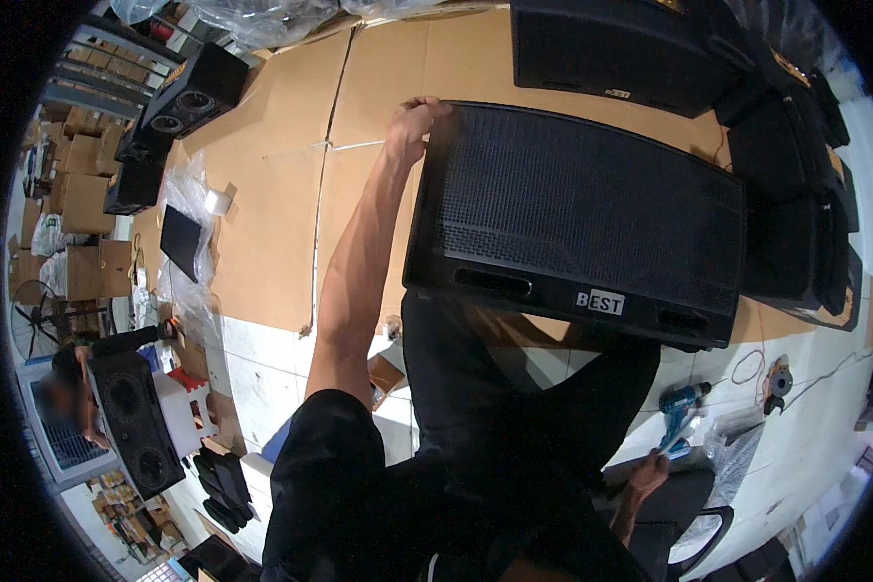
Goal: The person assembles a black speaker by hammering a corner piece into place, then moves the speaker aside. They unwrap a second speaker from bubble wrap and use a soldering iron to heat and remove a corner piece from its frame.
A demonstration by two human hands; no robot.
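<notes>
A large black loudspeaker (592, 213) with a mesh grille is tipped up in front of me, its lower edge by my knees. My left hand (419, 126) grips its far left corner, fingers closed over the edge. Low on the right, my right hand (650, 473) is closed around a slim pale stick (682, 434), too blurred to name exactly. Just beyond that hand, a teal cordless drill (677, 400) lies on the tiled floor. The underside of the loudspeaker is hidden.
Cardboard sheets (272, 97) cover the floor ahead. More black loudspeakers (630, 58) stand at the far right. A tape roll (217, 202) and bubble wrap lie left. A black chair (674, 495) is beside my right arm. Another person (63, 393) is at the left with a two-driver loudspeaker (136, 417).
</notes>
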